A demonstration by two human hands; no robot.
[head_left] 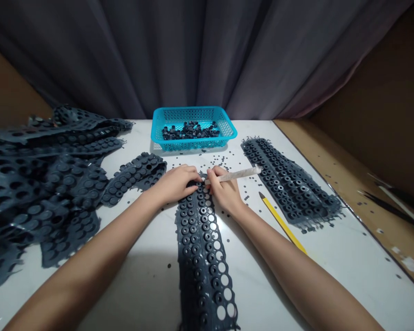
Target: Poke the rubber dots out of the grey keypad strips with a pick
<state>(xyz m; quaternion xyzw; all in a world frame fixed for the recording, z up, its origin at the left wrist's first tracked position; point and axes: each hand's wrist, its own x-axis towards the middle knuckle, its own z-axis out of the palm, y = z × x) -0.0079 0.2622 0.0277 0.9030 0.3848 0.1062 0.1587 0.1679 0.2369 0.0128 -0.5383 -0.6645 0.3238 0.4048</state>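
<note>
- My 2 forearms reach forward from the lower corners and slant inward, so my hands meet, just beside each other, over the far end of a dark perforated rubber strip (pixel 196 250).
- The strip lies lengthwise in front of me on the white desk (pixel 141 285), running between my forearms; its right-hand edge has a row of open holes, with ring-shaped bumps filling much of the rest.
- My left hand (pixel 179 183) rests back upward at the strip's top end, fingers pointing right, thumb lower and a little apart from them; I cannot tell whether it pinches the rubber.
- My right hand (pixel 226 191) is closed like a writing grip around a white-wrapped stick tool (pixel 243 173), tip near my left fingers, tail pointing right.
- Past my hands stands a turquoise basket (pixel 193 146) holding small black rubber pieces (pixel 190 132).
- Right of my right forearm lie a yellow-handled tool (pixel 283 225) and another rubber sheet (pixel 290 184).
- More rubber sheets (pixel 72 184) are heaped beyond my left forearm.
</note>
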